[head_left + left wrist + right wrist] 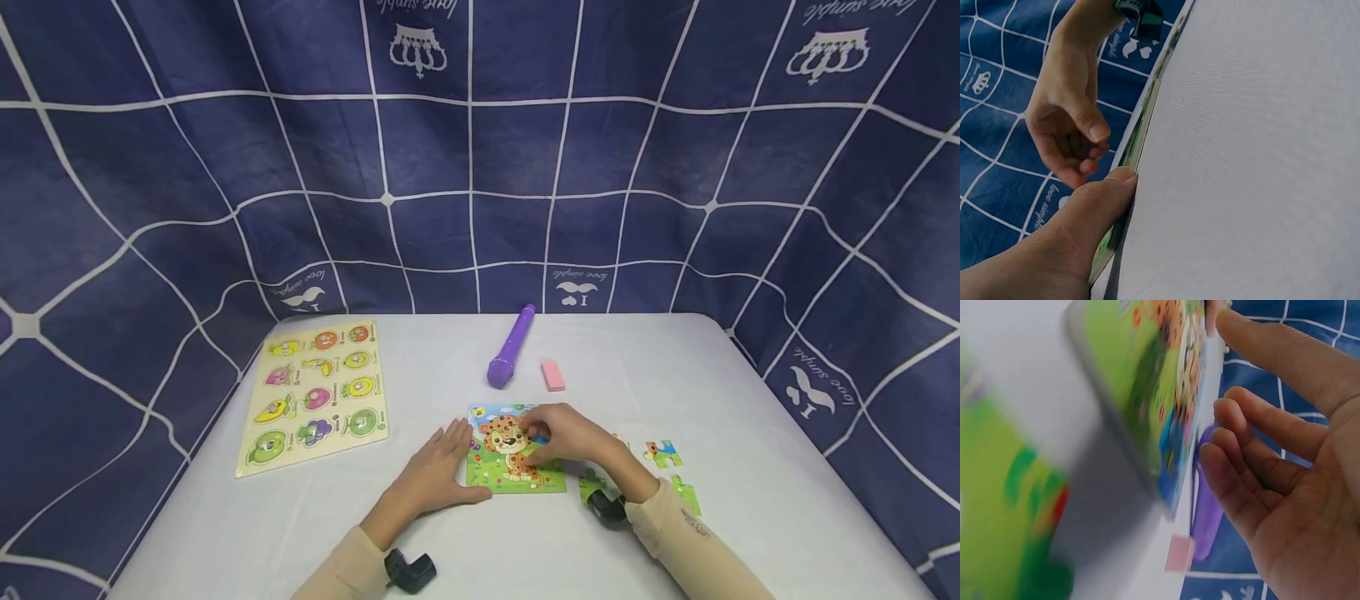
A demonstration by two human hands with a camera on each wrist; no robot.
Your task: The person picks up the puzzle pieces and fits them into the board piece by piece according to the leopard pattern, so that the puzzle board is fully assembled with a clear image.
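A square leopard picture puzzle (489, 477) lies on the white table. My left hand (433, 477) rests at its left side, with the fingers straight along the left edge and the thumb at the lower edge. In the left wrist view the left thumb (1094, 209) touches the puzzle's edge. Over the puzzle's right part is my right hand (573, 437), its fingers loosely bent. The right wrist view shows the right hand (1291, 450) with nothing between thumb and fingers, beside the tilted-looking puzzle (1110, 362). Loose green pieces (591, 485) lie partly under the right forearm.
More loose pieces (663, 453) lie right of the right wrist. Behind the puzzle are a purple microphone-shaped object (513, 346) and a pink block (552, 376). A wooden fruit board (300, 450) lies at the left. A blue checked curtain (435, 233) hangs behind the table.
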